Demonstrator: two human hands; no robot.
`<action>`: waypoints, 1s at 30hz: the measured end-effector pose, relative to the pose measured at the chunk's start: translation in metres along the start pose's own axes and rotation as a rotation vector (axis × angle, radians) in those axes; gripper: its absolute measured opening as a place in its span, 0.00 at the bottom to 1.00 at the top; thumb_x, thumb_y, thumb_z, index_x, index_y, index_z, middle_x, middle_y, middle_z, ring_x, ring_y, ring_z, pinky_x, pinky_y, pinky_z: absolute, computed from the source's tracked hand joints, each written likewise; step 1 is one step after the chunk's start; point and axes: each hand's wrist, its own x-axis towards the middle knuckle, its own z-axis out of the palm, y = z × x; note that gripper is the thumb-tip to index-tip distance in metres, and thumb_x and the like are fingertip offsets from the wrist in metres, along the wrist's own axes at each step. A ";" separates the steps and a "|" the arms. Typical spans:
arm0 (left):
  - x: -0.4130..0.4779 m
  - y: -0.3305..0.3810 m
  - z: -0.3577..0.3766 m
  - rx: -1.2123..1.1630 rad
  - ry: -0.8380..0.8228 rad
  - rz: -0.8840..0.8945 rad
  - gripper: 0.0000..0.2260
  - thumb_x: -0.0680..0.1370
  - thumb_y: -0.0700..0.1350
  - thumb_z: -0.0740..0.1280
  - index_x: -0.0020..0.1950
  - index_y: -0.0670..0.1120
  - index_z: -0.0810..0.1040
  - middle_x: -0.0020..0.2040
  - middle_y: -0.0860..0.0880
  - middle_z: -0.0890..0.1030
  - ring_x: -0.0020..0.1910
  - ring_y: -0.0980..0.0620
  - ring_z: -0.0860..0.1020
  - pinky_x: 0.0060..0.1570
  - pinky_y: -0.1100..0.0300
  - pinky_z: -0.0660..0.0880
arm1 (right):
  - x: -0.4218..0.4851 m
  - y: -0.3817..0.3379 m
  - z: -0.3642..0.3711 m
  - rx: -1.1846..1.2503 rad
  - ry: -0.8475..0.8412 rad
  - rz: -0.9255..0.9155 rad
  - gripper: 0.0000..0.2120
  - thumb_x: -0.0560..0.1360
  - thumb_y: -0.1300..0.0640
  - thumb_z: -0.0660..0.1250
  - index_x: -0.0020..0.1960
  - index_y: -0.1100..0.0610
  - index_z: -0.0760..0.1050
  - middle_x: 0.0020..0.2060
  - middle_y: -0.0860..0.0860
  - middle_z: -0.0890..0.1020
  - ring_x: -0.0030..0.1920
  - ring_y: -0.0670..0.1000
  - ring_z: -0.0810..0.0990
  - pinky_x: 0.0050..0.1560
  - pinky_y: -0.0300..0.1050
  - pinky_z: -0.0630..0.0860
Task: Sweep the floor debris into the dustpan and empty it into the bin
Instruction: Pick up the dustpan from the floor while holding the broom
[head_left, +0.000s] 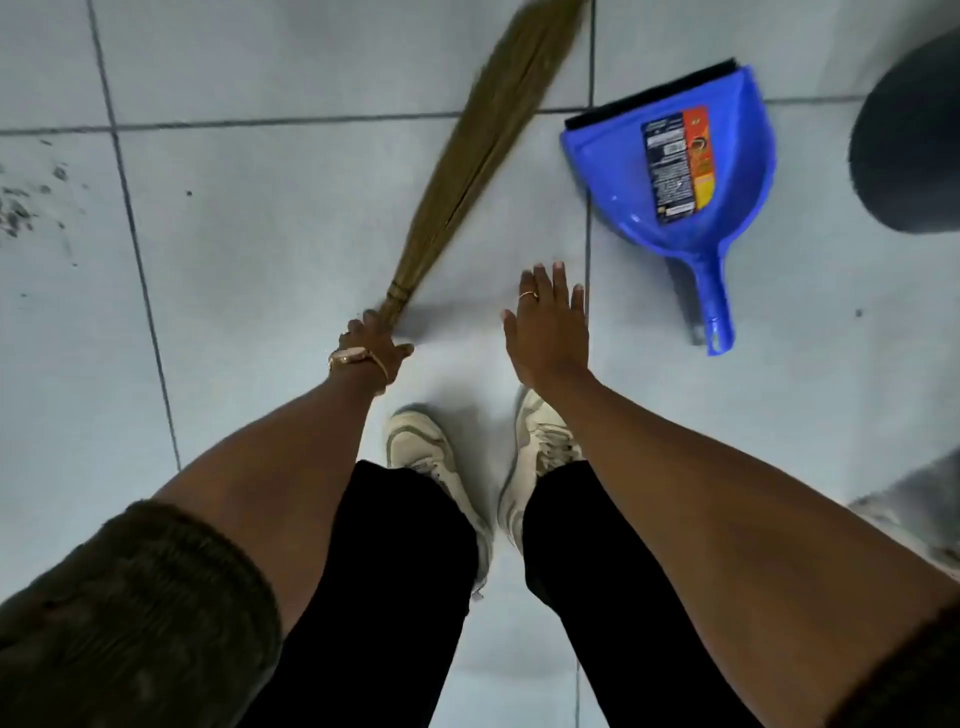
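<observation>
My left hand (373, 349) grips the bound end of a straw broom (483, 135), whose bristles fan away toward the top of the view. My right hand (548, 327) hovers with fingers spread and holds nothing, a short way left of the dustpan's handle. The blue dustpan (618, 171) lies flat on the tiled floor at the upper right, with a black rubber lip at its far edge, a label inside it and its handle toward me. Dark debris (21, 208) is scattered on the floor at the far left. A dark round bin (914, 156) stands at the right edge.
Pale floor tiles (291, 218) with dark grout lines lie all around. My two white shoes (421, 447) stand below the hands. A grey blurred object (919, 514) sits at the lower right edge.
</observation>
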 end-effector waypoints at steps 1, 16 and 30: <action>0.008 0.000 0.002 -0.043 0.013 0.012 0.27 0.78 0.53 0.64 0.70 0.40 0.62 0.66 0.35 0.70 0.66 0.34 0.70 0.61 0.42 0.68 | 0.004 0.000 0.006 0.006 0.009 -0.002 0.26 0.82 0.52 0.52 0.77 0.61 0.55 0.78 0.57 0.56 0.79 0.57 0.48 0.78 0.56 0.49; -0.049 0.018 -0.023 -0.075 0.005 0.306 0.13 0.79 0.53 0.57 0.50 0.45 0.60 0.43 0.35 0.80 0.42 0.33 0.79 0.40 0.49 0.72 | -0.005 0.103 -0.058 -0.170 0.123 0.445 0.34 0.79 0.55 0.58 0.78 0.65 0.44 0.77 0.64 0.46 0.78 0.63 0.42 0.79 0.59 0.44; -0.030 0.024 -0.002 -0.418 0.225 0.360 0.12 0.80 0.51 0.58 0.57 0.44 0.66 0.40 0.40 0.80 0.38 0.34 0.79 0.36 0.49 0.72 | 0.040 0.132 -0.057 0.545 0.366 0.606 0.17 0.76 0.62 0.61 0.64 0.66 0.68 0.62 0.64 0.76 0.63 0.64 0.74 0.64 0.57 0.71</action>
